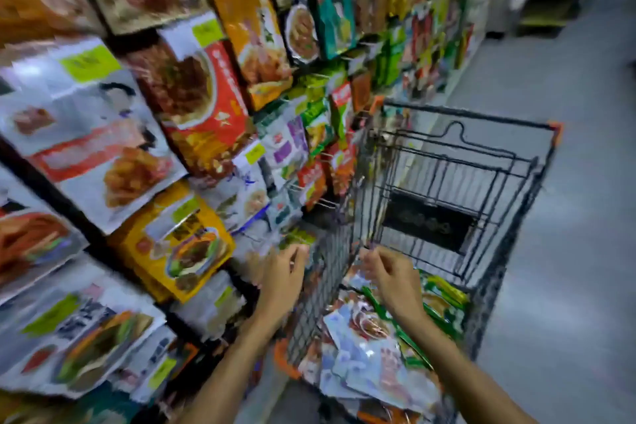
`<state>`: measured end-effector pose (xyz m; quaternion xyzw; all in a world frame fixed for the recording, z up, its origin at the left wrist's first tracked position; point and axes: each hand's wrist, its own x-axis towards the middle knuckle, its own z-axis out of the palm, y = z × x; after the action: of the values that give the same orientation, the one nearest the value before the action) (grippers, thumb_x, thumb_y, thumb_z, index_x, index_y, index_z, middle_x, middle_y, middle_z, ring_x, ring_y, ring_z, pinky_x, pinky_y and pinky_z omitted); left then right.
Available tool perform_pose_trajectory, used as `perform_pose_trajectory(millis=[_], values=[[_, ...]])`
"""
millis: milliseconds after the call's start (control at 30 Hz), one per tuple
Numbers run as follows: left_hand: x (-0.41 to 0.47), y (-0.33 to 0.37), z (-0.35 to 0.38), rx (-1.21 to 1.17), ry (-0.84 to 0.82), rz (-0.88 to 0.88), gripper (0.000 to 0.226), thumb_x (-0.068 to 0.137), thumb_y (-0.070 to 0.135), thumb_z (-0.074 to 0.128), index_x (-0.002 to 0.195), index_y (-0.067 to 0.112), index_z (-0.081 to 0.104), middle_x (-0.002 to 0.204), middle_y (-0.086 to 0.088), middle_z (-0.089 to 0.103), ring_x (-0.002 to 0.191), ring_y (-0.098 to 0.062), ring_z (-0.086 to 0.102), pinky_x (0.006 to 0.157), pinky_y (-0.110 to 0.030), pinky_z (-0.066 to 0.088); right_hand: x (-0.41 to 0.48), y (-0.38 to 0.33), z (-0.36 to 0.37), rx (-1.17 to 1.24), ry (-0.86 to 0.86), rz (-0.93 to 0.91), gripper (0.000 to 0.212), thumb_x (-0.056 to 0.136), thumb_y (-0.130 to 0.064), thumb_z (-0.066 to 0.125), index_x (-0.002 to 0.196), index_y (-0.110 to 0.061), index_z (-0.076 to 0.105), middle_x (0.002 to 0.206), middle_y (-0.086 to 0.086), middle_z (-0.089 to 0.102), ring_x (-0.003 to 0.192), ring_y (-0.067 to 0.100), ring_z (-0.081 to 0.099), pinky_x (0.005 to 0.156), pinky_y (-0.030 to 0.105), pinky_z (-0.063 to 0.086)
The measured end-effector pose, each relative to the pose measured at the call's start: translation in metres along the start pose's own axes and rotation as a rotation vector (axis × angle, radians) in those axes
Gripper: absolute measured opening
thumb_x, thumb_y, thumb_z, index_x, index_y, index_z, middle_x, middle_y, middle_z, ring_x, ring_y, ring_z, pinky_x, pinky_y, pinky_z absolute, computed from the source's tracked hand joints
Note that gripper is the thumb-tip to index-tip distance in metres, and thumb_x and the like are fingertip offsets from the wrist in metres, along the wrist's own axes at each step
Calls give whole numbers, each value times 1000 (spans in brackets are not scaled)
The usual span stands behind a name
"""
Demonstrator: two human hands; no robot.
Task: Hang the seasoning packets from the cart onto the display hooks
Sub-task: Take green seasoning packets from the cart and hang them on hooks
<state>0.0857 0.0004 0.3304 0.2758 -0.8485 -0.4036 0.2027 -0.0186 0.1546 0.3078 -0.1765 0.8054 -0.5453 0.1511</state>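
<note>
The frame is motion-blurred. My left hand (285,272) reaches to the display just left of the cart, with thumb and curled fingers pinching the lower edge of a greenish seasoning packet (296,238) that hangs at a hook. Over the cart (499,189), my right hand (390,274) has its fingers curled and pinches the top of a shiny packet (356,274) lifted from the pile. Several loose seasoning packets (364,351), white, red and green, fill the near end of the black wire cart.
The display wall (192,89) on the left is packed with hanging packets and yellow-green price tags. Bare wire hooks (321,205) stick out next to the cart's left side. The grey aisle floor (568,251) runs along the right. The cart's far end holds a dark panel (426,224).
</note>
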Motion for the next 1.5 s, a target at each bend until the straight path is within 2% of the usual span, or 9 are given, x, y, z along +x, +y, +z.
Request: perform_pose_trajectory(millis=[100, 233, 500, 633, 767, 1033, 1233, 1367, 1500], values=[[22, -29, 66, 8, -220, -71, 28, 99, 13, 46, 90, -6, 65, 84, -24, 68, 80, -32, 65, 75, -45, 49, 8, 63, -10, -69, 116, 193, 32, 98, -18, 49, 77, -1, 67, 76, 10, 71, 72, 25, 66, 67, 37, 49], [47, -71, 140, 51, -382, -66, 27, 98, 10, 47, 74, 0, 57, 66, -21, 54, 65, -19, 49, 59, -30, 27, 24, 135, -6, -77, 246, 428, 29, 98, -14, 49, 82, -1, 70, 79, 12, 71, 73, 28, 65, 68, 37, 50], [93, -168, 263, 265, -618, -61, 32, 99, 14, 44, 68, 7, 47, 67, -26, 52, 66, -34, 54, 58, -35, 19, 53, 269, 16, -174, 376, 756, 35, 101, -19, 46, 71, -4, 56, 65, 14, 53, 61, 24, 48, 55, 30, 27], [119, -203, 307, 341, -671, -16, 28, 100, 13, 43, 87, -3, 62, 82, -29, 60, 80, -39, 60, 62, -38, 34, 67, 322, 25, -269, 356, 882, 36, 101, -25, 43, 92, 4, 63, 85, 20, 63, 85, 33, 61, 62, 27, 28], [139, -221, 344, 441, -653, 129, 19, 92, 4, 51, 81, -7, 63, 87, -29, 62, 85, -39, 59, 69, -43, 39, 79, 356, 36, -331, 346, 963, 36, 97, -26, 52, 101, 9, 61, 103, 25, 64, 98, 37, 60, 71, 34, 41], [150, -231, 395, 706, -738, -15, 69, 89, 44, 60, 137, 0, 36, 138, -21, 42, 129, -35, 38, 100, -43, 38, 89, 370, 50, -526, 368, 1085, 65, 86, -40, 66, 127, 4, 42, 126, 20, 50, 119, 32, 47, 97, 40, 44], [164, -227, 400, 646, -805, -283, 84, 70, 38, 82, 132, 0, 40, 137, -21, 45, 127, -36, 43, 97, -41, 42, 101, 370, 44, -259, 452, 1191, 64, 72, -30, 83, 115, 5, 52, 116, 21, 58, 104, 31, 58, 90, 42, 51], [176, -226, 391, 491, -902, -524, 99, 64, 27, 88, 139, -6, 32, 142, -20, 44, 127, -34, 46, 98, -39, 46, 100, 365, 36, 210, 519, 1283, 29, 75, -13, 81, 75, 1, 56, 78, 15, 62, 67, 25, 60, 51, 30, 49], [169, -225, 366, 257, -929, -640, 86, 67, 4, 83, 139, -4, 36, 144, -13, 42, 124, -28, 49, 79, -22, 44, 89, 354, 33, 543, 557, 1277, 40, 82, 5, 68, 115, 12, 47, 112, 28, 59, 103, 40, 61, 67, 43, 53]])
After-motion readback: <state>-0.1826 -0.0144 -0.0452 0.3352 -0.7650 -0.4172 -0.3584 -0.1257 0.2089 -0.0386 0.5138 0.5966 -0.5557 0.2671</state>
